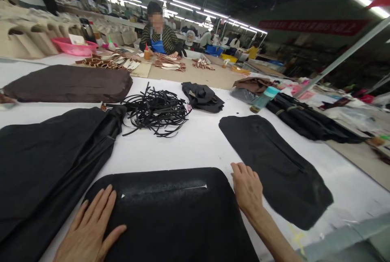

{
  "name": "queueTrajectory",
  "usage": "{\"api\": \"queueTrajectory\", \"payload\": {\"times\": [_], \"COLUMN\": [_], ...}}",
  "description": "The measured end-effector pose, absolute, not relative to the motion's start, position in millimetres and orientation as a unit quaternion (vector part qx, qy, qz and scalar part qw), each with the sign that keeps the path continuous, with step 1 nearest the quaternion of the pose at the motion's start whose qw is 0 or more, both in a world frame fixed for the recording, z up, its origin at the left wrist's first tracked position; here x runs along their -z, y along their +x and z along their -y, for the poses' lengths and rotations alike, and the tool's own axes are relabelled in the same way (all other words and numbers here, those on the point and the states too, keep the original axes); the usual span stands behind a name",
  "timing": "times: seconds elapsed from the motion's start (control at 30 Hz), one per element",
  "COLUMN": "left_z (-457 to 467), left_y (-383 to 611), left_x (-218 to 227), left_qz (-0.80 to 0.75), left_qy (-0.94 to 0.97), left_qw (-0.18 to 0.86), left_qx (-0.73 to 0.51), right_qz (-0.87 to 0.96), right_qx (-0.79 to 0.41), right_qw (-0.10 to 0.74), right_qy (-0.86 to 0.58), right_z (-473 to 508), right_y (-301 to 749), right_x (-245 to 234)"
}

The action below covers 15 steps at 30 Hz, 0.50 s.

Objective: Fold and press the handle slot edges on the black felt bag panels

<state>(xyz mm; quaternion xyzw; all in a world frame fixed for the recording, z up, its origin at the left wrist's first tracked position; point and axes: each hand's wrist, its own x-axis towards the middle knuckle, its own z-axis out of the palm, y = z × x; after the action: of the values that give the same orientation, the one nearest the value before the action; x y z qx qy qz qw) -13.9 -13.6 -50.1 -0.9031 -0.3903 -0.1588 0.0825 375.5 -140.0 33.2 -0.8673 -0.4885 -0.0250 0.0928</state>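
Note:
A black leather-like panel (pixel 173 221) with rounded corners lies flat in front of me. Near its upper edge runs a narrow slit (pixel 189 188) through which white shows. My left hand (pixel 91 225) rests flat on the panel's left side, fingers stretched and thumb apart. Along the right edge is my right hand (pixel 248 187), its fingers close together and slightly bent over the white tabletop; its thumb is hidden and nothing shows in it. Just beyond that hand, a second black panel (pixel 274 164) with a long slit lies on the table.
Draped black material (pixel 51 152) covers the left side. Farther back are a brown stack (pixel 70 83), tangled black strips (pixel 157 109), a folded black bundle (pixel 202 96) and a teal-capped bottle (pixel 264 99). Across the table, a person (pixel 158 36) sits by brown-and-white strips (pixel 169 63).

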Motion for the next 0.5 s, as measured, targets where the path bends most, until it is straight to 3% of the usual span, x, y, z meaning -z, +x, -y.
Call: {"api": "queueTrajectory", "payload": {"times": [0.23,0.37,0.5], "left_z": [10,1,-13], "left_y": [-24,-39,-48], "left_x": [56,61,73], "left_qz": [0.375,0.365,0.429], "left_qy": [-0.912,-0.915,-0.878], "left_qw": [0.071,0.066,0.04], "left_qx": [0.151,0.155,0.208], "right_qz": [0.53,0.521,0.56], "right_qx": [-0.083,-0.054,0.034], "right_qw": [0.112,0.087,0.011], "right_qy": [-0.836,-0.848,-0.828], "right_z": [128,138,144], "right_y": [332,356,391], "right_x": [-16,11,35]}}
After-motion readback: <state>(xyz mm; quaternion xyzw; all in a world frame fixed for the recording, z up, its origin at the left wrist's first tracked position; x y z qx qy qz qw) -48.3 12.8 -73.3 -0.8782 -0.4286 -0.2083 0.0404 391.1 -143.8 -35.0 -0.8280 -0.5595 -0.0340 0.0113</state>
